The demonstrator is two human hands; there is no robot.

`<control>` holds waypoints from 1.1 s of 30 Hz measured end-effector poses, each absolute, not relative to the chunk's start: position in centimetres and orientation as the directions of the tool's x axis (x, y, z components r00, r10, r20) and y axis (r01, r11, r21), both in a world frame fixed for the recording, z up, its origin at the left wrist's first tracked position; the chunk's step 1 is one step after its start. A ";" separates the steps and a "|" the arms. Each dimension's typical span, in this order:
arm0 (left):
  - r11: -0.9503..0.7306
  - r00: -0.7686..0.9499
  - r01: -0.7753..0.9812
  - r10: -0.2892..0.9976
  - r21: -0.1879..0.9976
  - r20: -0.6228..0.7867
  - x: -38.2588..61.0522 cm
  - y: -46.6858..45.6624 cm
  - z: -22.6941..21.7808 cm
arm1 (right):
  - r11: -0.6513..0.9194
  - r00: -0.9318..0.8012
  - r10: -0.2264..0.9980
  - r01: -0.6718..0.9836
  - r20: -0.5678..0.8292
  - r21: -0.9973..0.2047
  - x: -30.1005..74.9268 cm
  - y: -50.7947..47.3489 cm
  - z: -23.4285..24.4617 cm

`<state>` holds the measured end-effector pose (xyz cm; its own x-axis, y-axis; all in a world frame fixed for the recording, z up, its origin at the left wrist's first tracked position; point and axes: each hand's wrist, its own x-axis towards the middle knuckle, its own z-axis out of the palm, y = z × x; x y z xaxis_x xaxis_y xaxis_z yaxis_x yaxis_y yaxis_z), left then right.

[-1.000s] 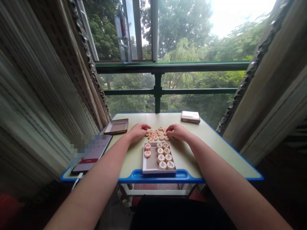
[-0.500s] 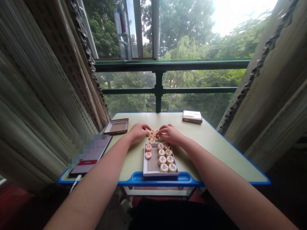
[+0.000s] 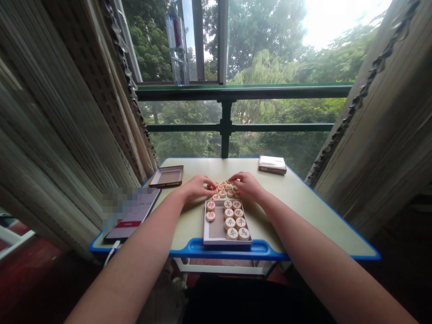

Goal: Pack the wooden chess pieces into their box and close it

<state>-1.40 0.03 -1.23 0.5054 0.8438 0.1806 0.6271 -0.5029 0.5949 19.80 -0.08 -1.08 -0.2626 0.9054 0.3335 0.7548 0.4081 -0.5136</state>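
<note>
Wooden xiangqi pieces with red characters [image 3: 222, 194] lie in a cluster on the table behind a shallow white box [image 3: 216, 241]. My left hand [image 3: 198, 186] is at the cluster's left side, thumb and fingers curved around a red-marked xiangqi piece [image 3: 213, 190] at its edge. Across from it, my right hand [image 3: 248, 185] has its fingers apart, tips against pieces at the right and far side. Inside the box, black-marked pieces [image 3: 232, 233] stand in two columns on the right. Two red-marked pieces [image 3: 210, 216] sit at its upper left.
An open box lid [image 3: 168, 168] lies at the table's back left, and a closed flat box [image 3: 272, 163] at the back right. A phone [image 3: 135, 216] with a white cable rests at left. Window rail, bottle [image 3: 177, 49] and curtains surround the table [image 3: 313, 225].
The red-marked pieces are more spread out and more of them show between my hands. My right hand has shifted slightly right. The box's contents look the same.
</note>
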 end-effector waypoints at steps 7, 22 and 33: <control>-0.451 0.416 0.635 0.884 0.627 0.214 -1.7 -0.2 -0.6 | 0.479 -0.334 0.874 0.714 0.353 -0.511 19.1 -1.4 0.0; -0.303 0.303 0.292 0.929 0.907 0.212 -3.6 -5.1 0.5 | 0.674 -0.496 0.739 0.548 0.456 -0.496 17.1 -4.8 0.9; -0.319 0.246 0.399 0.940 0.860 0.235 -3.6 -9.3 -0.7 | 0.756 -0.618 0.652 0.484 0.440 -0.441 16.5 -6.0 0.5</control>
